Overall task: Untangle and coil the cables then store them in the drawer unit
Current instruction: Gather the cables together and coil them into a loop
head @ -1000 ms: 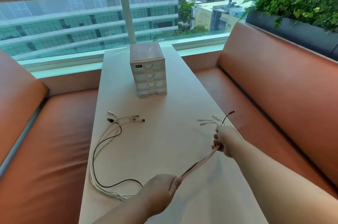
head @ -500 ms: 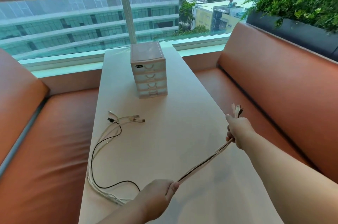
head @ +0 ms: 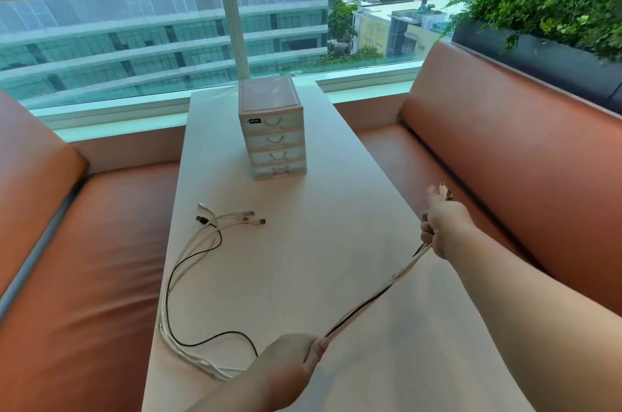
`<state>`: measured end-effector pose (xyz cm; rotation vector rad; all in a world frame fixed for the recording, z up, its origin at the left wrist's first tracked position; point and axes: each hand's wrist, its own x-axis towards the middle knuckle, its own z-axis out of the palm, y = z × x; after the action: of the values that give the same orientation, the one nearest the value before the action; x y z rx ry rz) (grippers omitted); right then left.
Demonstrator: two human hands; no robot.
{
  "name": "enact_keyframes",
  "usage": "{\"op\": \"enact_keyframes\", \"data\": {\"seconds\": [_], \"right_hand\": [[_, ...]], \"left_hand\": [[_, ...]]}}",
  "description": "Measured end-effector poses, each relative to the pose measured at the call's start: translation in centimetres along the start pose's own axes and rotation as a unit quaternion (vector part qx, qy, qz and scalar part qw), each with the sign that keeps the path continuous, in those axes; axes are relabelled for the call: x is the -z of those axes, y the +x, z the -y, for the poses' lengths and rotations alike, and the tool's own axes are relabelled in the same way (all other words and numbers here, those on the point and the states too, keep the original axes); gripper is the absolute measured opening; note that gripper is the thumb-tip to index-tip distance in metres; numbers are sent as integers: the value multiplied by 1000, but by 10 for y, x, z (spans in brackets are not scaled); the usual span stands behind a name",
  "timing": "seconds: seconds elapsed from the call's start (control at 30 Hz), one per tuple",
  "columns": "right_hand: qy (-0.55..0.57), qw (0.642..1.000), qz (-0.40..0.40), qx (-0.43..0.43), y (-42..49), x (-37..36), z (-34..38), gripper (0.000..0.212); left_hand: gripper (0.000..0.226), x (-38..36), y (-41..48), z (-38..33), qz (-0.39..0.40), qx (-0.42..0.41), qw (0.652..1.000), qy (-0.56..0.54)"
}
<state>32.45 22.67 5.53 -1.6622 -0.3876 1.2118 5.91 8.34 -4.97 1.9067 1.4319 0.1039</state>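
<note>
Two hands, left hand (head: 289, 357) lower centre, right hand (head: 444, 229) mid-right, grip the cables (head: 377, 297) taut, mid-untangling; teasing strands apart likely comes next.

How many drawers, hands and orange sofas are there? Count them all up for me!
Drawers in the drawer unit: 4
Hands: 2, the left hand and the right hand, both holding the cables
Orange sofas: 2, the left sofa and the right sofa
Total: 8
</note>
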Motion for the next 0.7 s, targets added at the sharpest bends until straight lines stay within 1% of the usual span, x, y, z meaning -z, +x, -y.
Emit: {"op": "enact_keyframes", "data": {"seconds": [0.1,0.2,0.3,0.33,0.43,0.47,0.6,0.7], "right_hand": [[-50,998,9,22,-6,0,3,45],[-132,990,14,47,-2,1,-3,42],[-207,977,8,54,6,3,-12,45],[-211,976,16,48,10,4,-15,41],[-197,979,45,38,24,8,-21,14],[-197,978,53,39,28,9,-23,11],[-244,967,63,41,33,7,-28,32],[-260,962,80,33,36,8,-36,40]], "left_hand": [[43,0,2,0,-1,0,1000,4],[43,-1,3,-2,12,-1,1000,28],[41,-4,4,-8,36,7,996,80],[42,-5,4,-11,45,9,994,103],[48,-9,5,-15,66,14,987,143],[49,-11,5,-16,71,17,986,148],[49,-16,8,-19,89,41,984,147],[47,-16,11,-19,88,62,984,142]]}}
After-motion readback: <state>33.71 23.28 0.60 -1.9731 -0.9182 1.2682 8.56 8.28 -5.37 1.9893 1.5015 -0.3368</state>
